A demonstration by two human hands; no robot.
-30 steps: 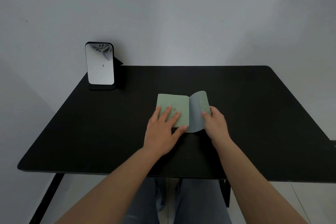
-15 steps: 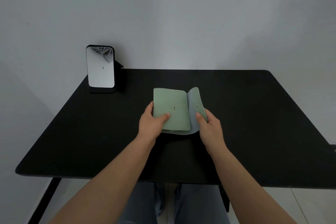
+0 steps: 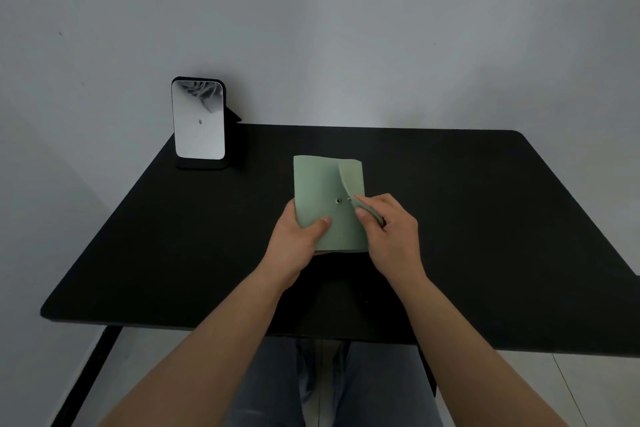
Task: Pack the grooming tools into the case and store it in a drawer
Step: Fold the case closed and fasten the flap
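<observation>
A pale green case (image 3: 318,187) is folded shut and lifted a little above the middle of the black table (image 3: 485,218). My left hand (image 3: 299,239) grips its lower left corner, thumb on the front face. My right hand (image 3: 386,232) pinches the snap flap (image 3: 351,180), which folds over from the right edge toward a metal snap stud (image 3: 338,200) on the front. The flap's own snap sits just right of the stud, apart from it. No grooming tools show; the inside of the case is hidden.
A small standing mirror (image 3: 199,121) on a black base is at the table's back left corner, near the grey wall. My knees in jeans (image 3: 329,388) show below the table's front edge. No drawer is in view.
The case rose off the table as my left hand went from pressing flat on it to gripping its corner. My right hand swung the flap from the right side over onto the front.
</observation>
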